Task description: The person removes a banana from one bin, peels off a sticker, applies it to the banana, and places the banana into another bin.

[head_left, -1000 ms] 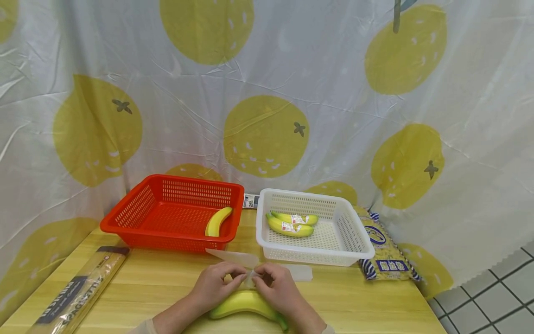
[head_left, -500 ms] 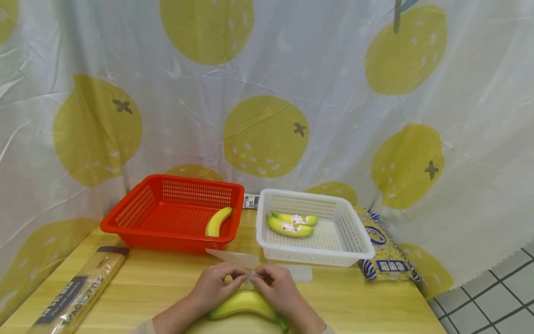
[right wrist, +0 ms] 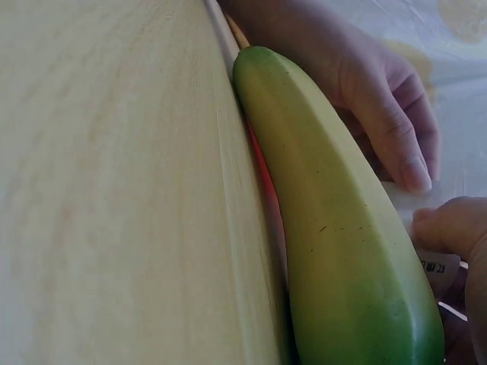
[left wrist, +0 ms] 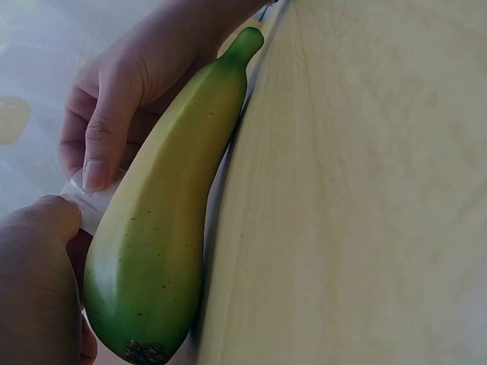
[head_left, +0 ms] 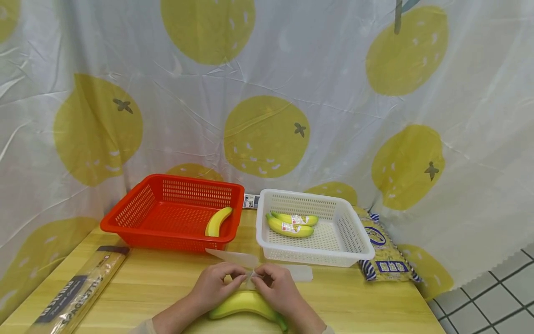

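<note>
Pinching a small sticker [head_left: 249,276] between left hand [head_left: 217,284] and right hand [head_left: 280,288] over the banana [head_left: 246,302], probably needing careful pressing down next.

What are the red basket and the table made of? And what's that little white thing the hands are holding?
The red basket looks like glossy moulded plastic, with rows of small holes. The table looks like light wood, or a wood-look top: grain lines show. The small white piece pinched by the left hand and right hand above the banana seems thin paper or film, maybe a sticker; hard to tell.
</note>
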A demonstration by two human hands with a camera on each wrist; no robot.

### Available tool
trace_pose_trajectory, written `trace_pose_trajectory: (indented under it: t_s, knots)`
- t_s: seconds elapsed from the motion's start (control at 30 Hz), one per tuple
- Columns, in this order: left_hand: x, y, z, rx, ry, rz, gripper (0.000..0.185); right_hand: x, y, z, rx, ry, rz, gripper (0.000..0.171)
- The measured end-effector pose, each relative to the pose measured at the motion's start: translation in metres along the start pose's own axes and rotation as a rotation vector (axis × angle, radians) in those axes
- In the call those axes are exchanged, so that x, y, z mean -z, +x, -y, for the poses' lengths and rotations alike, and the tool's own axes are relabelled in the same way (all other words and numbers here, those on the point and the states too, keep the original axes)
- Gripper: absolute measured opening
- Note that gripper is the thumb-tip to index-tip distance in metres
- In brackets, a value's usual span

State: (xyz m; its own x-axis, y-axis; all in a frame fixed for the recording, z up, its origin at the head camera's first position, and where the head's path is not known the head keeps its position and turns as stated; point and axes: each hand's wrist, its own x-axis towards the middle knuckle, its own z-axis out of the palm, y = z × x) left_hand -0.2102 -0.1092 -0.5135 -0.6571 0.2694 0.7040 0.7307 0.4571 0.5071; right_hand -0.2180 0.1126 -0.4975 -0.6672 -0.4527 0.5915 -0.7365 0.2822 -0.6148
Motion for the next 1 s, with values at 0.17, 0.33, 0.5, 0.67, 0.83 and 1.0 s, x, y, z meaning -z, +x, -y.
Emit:
trace_pose_trajectory:
  t_s: [0.17, 0.33, 0.5, 0.67, 0.83, 1.0]
  knots:
    - [-0.0008, -0.0014, 0.0014, 0.0, 0.002, -0.003, 0.021, -0.0002, -0.0011, -0.0016, 0.007, 0.002, -0.001, 0.006]
    - [-0.0008, -0.0021, 0.0014, 0.009, 0.004, -0.004, 0.02, -0.0003, -0.0013, -0.0012, 0.005, 0.002, -0.004, 0.006]
    - [0.0, -0.0014, 0.0006, 0.014, 0.005, -0.008, 0.02, -0.0008, -0.001, -0.0018, -0.001, 0.003, -0.011, 0.008]
    - [0.0004, -0.001, 0.0004, 0.018, -0.001, -0.008, 0.019, -0.0008, -0.0003, -0.0015, 0.008, 0.004, -0.015, 0.008]
    - [0.0001, -0.0011, 0.0008, 0.038, -0.004, -0.003, 0.018, -0.0006, -0.0007, -0.0021, 0.005, 0.0, -0.012, 0.008]
    - [-0.0005, -0.0013, 0.0018, 0.042, 0.002, -0.008, 0.019, -0.0001, -0.0015, -0.0031, -0.004, -0.003, -0.008, 0.008]
